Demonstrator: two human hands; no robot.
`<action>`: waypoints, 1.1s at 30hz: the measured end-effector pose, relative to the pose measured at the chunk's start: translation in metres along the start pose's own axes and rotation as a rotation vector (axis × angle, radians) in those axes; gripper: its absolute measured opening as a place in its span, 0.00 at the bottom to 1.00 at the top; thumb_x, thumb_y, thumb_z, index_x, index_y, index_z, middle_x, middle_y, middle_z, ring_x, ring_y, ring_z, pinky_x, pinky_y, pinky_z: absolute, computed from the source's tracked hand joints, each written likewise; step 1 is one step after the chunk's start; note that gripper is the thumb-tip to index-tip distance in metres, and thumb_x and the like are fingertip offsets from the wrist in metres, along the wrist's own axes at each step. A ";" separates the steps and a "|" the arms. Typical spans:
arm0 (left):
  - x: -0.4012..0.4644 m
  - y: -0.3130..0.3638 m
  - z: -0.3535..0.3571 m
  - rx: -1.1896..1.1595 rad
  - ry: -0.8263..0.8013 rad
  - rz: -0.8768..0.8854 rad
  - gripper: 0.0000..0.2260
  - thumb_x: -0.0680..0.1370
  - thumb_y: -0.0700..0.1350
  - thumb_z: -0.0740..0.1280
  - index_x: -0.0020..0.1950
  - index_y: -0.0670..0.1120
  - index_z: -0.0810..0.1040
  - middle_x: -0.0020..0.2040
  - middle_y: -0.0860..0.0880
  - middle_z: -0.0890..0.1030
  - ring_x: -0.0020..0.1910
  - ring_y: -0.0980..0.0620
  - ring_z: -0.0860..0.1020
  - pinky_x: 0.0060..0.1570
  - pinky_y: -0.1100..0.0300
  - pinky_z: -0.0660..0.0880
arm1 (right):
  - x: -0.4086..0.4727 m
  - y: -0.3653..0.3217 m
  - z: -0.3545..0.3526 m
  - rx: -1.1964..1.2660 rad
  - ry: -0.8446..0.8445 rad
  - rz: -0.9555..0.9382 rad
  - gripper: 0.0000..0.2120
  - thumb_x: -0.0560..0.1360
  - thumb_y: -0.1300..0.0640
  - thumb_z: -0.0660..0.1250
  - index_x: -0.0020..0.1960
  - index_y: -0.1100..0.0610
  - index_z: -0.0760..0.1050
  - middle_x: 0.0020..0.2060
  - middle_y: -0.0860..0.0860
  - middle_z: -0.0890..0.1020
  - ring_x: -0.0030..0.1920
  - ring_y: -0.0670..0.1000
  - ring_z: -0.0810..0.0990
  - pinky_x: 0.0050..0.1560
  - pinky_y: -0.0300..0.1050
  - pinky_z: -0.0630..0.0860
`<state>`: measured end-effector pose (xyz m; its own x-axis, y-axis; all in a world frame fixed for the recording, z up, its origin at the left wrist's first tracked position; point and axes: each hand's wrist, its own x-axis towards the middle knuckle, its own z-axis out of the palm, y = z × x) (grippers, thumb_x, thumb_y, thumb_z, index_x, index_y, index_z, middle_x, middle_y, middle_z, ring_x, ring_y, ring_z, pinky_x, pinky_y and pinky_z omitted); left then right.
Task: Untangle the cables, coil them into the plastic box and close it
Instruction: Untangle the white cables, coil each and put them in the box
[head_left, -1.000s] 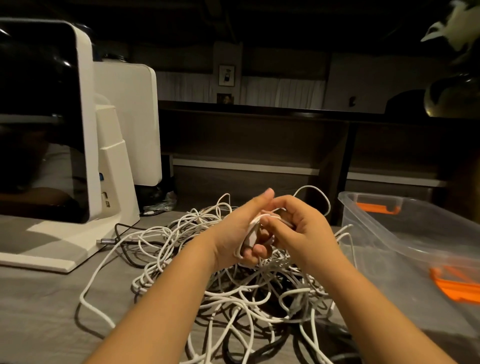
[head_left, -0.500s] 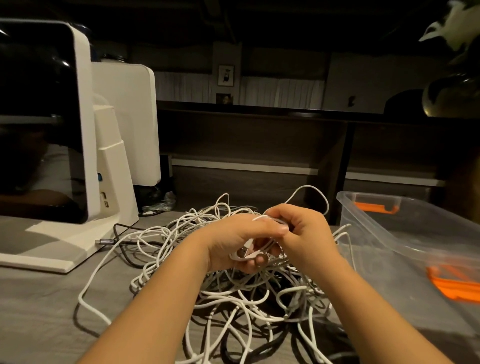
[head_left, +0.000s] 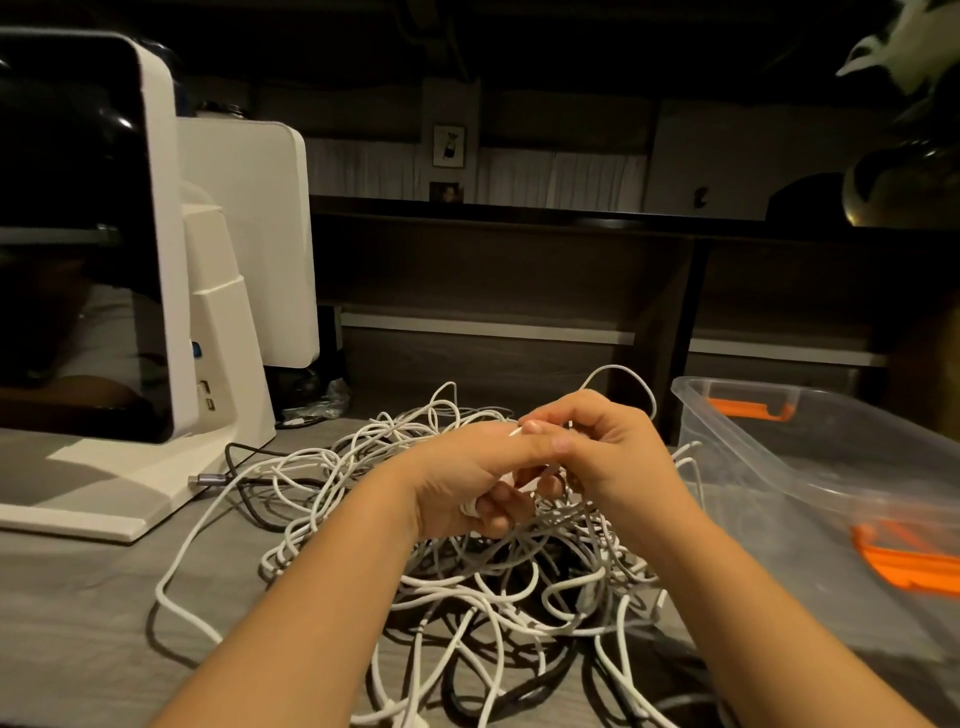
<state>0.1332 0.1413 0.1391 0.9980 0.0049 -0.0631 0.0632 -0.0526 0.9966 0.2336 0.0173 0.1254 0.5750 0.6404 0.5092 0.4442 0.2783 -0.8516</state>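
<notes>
Head view: left hand (head_left: 467, 478) and right hand (head_left: 602, 447) still grip white cable (head_left: 519, 483), now lowered slightly.

Clear plastic box (head_left: 810, 467); matt wood-grain table (head_left: 78, 597).

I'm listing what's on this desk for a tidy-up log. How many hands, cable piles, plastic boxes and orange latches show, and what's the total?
Hands: 2, the left hand and right hand, both gripping white cable
Cable piles: 1 tangled cable pile; the separate cables cannot be counted
Plastic boxes: 1 clear plastic box
Orange latches: 2, far latch, near latch
Total: 6
</notes>
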 end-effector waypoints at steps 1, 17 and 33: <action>0.001 0.000 0.001 -0.026 0.006 -0.003 0.28 0.74 0.55 0.70 0.70 0.42 0.72 0.36 0.52 0.74 0.27 0.61 0.64 0.23 0.72 0.61 | 0.000 0.000 0.000 0.004 -0.003 0.023 0.03 0.73 0.63 0.72 0.45 0.64 0.81 0.38 0.57 0.83 0.31 0.47 0.81 0.31 0.37 0.75; 0.012 0.002 0.014 -0.104 0.330 0.193 0.18 0.85 0.56 0.54 0.47 0.46 0.74 0.32 0.51 0.73 0.26 0.57 0.65 0.25 0.65 0.62 | 0.002 0.002 0.004 0.006 -0.042 0.123 0.18 0.80 0.46 0.58 0.45 0.59 0.77 0.34 0.51 0.80 0.35 0.49 0.78 0.39 0.44 0.77; 0.020 -0.001 0.011 -0.018 0.709 0.521 0.18 0.86 0.53 0.52 0.50 0.44 0.76 0.32 0.49 0.78 0.27 0.56 0.72 0.28 0.64 0.71 | 0.003 0.004 0.008 -0.116 -0.046 0.161 0.11 0.82 0.58 0.61 0.45 0.58 0.78 0.37 0.49 0.81 0.38 0.49 0.77 0.39 0.43 0.73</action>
<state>0.1529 0.1300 0.1358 0.6636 0.6035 0.4420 -0.4062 -0.2054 0.8904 0.2316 0.0262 0.1221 0.6137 0.7030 0.3594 0.4268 0.0876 -0.9001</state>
